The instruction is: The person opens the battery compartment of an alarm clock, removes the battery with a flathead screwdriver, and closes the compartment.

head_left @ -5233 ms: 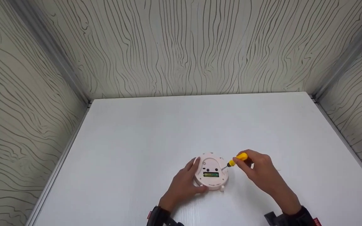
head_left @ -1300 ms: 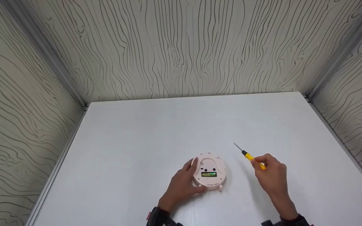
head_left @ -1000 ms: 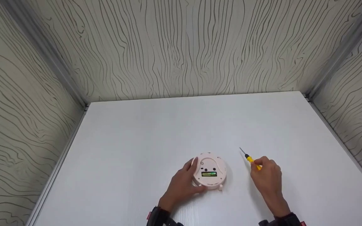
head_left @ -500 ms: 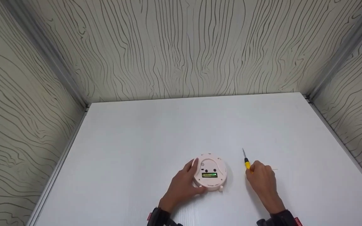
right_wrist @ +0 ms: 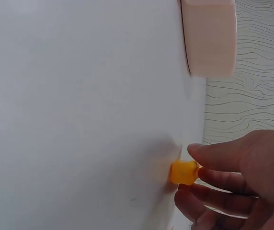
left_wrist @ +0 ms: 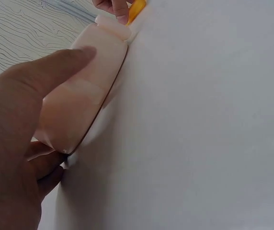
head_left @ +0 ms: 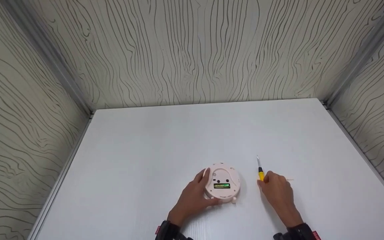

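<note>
As device [head_left: 222, 176] lies on table [head_left: 162, 143]: rim [left_wrist: 77, 105] is gripped by left hand [head_left: 194, 195].
Screwdriver [head_left: 260, 170]: right of device, pinched by right hand [head_left: 277, 190].
Device: probably light, stiff, slightly slippery; rim should be held.

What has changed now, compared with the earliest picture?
The yellow screwdriver, in the right hand, has left the pink round device and moved right, down to the white table, its tip now pointing forward. The left hand still holds the device, battery inside.
</note>
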`<state>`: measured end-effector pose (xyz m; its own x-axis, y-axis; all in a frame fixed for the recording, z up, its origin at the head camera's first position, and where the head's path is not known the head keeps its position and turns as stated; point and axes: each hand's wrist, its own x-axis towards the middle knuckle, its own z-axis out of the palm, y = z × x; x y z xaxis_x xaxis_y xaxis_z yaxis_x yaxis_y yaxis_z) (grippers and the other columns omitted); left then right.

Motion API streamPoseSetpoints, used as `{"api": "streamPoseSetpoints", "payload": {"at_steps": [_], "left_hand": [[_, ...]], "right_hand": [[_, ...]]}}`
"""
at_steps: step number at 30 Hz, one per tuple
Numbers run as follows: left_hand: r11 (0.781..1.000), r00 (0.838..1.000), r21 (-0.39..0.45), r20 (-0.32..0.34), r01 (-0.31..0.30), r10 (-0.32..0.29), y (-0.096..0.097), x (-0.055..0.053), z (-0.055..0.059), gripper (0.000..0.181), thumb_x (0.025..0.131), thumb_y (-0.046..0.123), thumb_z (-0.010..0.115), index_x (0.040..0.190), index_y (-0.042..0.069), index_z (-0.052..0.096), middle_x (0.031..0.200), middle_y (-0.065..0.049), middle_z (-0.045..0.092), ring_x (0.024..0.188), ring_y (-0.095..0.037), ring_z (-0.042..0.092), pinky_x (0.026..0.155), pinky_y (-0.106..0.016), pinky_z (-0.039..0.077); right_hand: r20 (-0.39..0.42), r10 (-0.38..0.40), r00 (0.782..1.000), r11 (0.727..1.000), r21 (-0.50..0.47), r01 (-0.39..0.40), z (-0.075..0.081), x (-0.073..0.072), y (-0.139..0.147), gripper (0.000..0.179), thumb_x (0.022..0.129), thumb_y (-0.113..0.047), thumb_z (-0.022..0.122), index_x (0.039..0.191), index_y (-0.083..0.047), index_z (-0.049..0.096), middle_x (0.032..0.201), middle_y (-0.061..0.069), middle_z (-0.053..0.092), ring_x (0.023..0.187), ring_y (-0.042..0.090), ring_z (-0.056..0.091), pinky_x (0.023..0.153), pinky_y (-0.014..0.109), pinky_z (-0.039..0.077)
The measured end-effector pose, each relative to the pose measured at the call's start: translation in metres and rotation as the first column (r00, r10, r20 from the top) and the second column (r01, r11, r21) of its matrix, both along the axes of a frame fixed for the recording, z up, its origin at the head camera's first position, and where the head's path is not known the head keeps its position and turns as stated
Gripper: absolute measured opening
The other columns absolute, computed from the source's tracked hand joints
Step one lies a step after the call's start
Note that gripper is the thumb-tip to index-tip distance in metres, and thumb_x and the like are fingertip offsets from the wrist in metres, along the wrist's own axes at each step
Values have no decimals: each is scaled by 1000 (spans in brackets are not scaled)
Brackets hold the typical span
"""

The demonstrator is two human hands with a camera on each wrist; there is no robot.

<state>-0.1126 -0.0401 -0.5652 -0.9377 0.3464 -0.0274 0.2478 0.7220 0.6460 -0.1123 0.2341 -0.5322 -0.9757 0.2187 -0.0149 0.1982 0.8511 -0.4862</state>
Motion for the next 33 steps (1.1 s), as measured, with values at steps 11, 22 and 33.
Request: {"api": "streamPoseSetpoints", "payload": {"at_steps": [11,22,33], "left_hand": [[997,994,-15,-78,79,-80,-1,-2,17,80,87,67,49,152,23,33,160,-7,28,147,-27,30,113,-48,37],[901,830,-341,-394,267,-395,14,1,28,64,89,62,53,142,27,50,151,8,45,147,-19,32,119,-49,26],[822,700,-512,-491,249,-518,17,-2,23,58,90,57,57,138,25,53,144,10,52,136,-15,46,111,-42,40]], "right_hand": [[-158,48,986,998,37,-43,6,6,4,23,86,-17,72,100,1,69,97,20,71,69,24,60,57,31,51],[-472,268,840,960,204,-191,-5,2,11,64,76,-19,83,133,-2,57,132,23,59,113,40,62,88,54,54],[-434,333,837,929,306,-210,-5,-7,25,76,74,-29,84,138,-3,53,139,24,54,125,41,54,95,60,48]]}}
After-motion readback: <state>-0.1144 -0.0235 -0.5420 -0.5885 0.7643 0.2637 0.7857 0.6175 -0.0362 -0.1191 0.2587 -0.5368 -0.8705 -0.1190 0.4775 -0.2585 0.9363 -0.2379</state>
